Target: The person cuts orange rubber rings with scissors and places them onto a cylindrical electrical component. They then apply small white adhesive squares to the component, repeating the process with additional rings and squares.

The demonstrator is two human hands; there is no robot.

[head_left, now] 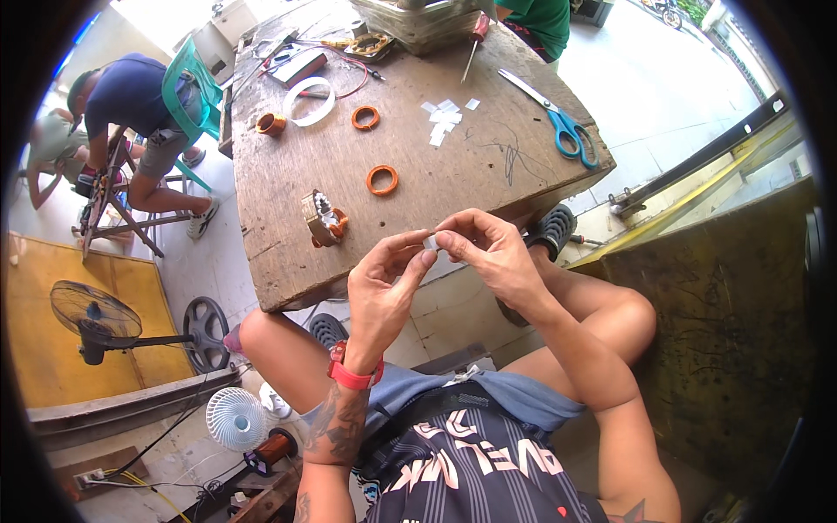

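Just off the near edge of the table, my left hand [390, 272] and my right hand [485, 250] meet at their fingertips. Both pinch a small white slip [430, 243], perhaps paper or film; the fingers hide part of it. To the left of them on the table stands a motor stator [324, 220] with copper windings and white slot pieces. A copper wire coil [382, 180] lies beyond the hands, and a second copper coil [366, 118] is farther back. Several cut white slips [442, 119] are scattered on the wood.
Blue-handled scissors [558, 122] and a red screwdriver [476, 45] lie on the wooden table [288, 179]. A copper-wound spool [270, 124], a white ring [309, 101] and test leads sit at far left. A standing fan [96, 322] and a seated person [135, 91] are to the left.
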